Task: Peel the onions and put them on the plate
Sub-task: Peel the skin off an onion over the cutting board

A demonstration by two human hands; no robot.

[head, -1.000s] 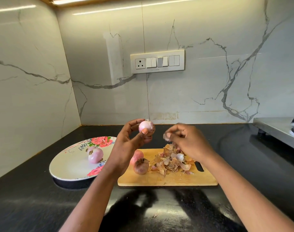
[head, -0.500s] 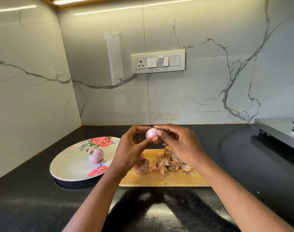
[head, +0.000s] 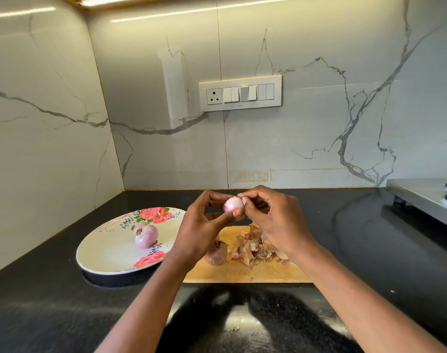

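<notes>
My left hand [head: 204,225] grips a small pink onion [head: 233,204] above the wooden cutting board [head: 242,272]. My right hand [head: 273,220] pinches the onion's right side with thumb and fingertips. A white plate [head: 107,253] with red roses sits left of the board and holds two peeled onions [head: 145,235] side by side. An unpeeled brown onion [head: 216,254] lies on the board beside a heap of dry skins [head: 253,247]. Another onion behind my left hand is mostly hidden.
Everything rests on a black counter [head: 51,309] in a marble-walled corner. A switch panel [head: 240,93] is on the back wall. A steel stove edge [head: 421,197] juts in at the right.
My right hand, which was apart over the skins a second ago, has come to the onion and now pinches it. Both hands and the onion have shifted slightly right.
</notes>
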